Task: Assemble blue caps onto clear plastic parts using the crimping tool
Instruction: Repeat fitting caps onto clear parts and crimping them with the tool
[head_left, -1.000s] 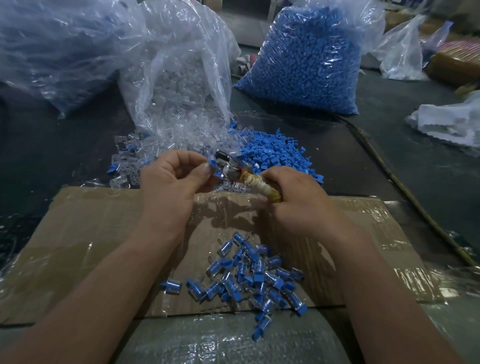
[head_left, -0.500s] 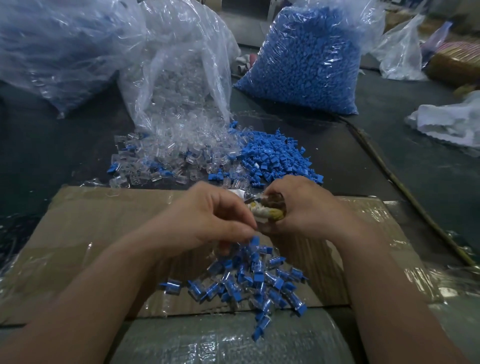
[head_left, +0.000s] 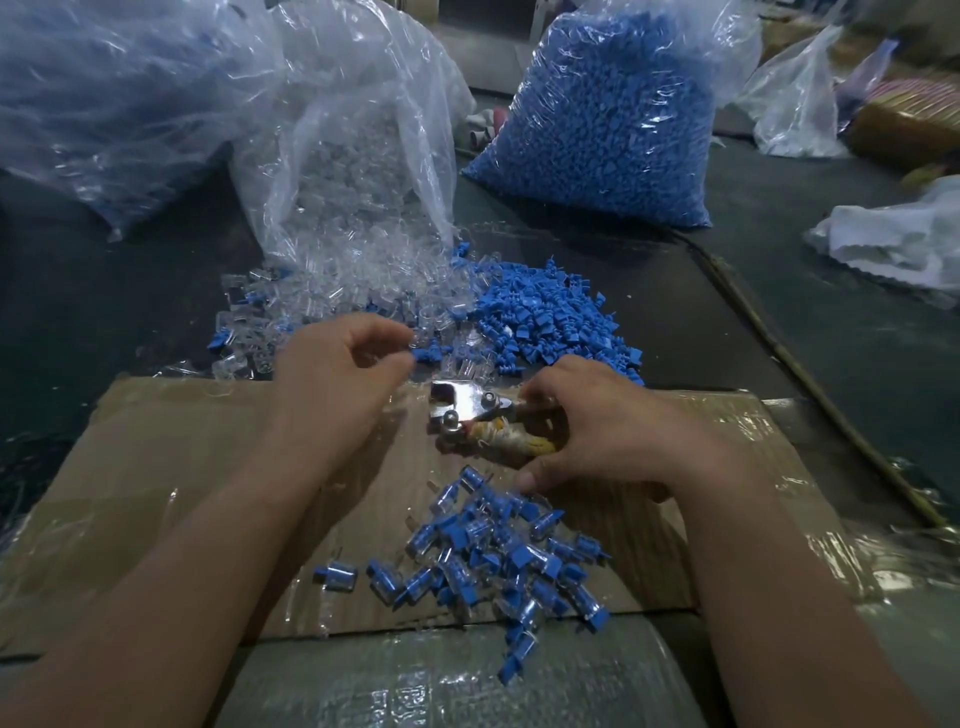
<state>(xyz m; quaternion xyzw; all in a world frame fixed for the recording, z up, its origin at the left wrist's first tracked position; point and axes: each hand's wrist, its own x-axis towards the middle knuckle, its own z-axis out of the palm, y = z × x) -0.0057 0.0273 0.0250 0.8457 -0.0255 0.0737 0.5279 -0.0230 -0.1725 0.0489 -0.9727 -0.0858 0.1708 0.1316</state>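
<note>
R hand (head_left: 613, 423) grips tape-wrapped handles of shiny metal crimping tool (head_left: 467, 410), head toward L hand (head_left: 337, 374). L fingers curled by loose clear plastic parts (head_left: 353, 291), can't tell if holding one. Beyond R hand: pile of small blue plastic caps (head_left: 550, 317); nearer than it: assembled blue-capped clear pieces (head_left: 493, 551) on brown cardboard sheet (head_left: 156, 467)

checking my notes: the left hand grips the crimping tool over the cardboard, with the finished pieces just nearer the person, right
Wrong hand. The head view shows the right hand gripping the crimping tool; the left hand is by the clear parts. The tool is over the cardboard, finished pieces nearer the person.
</note>
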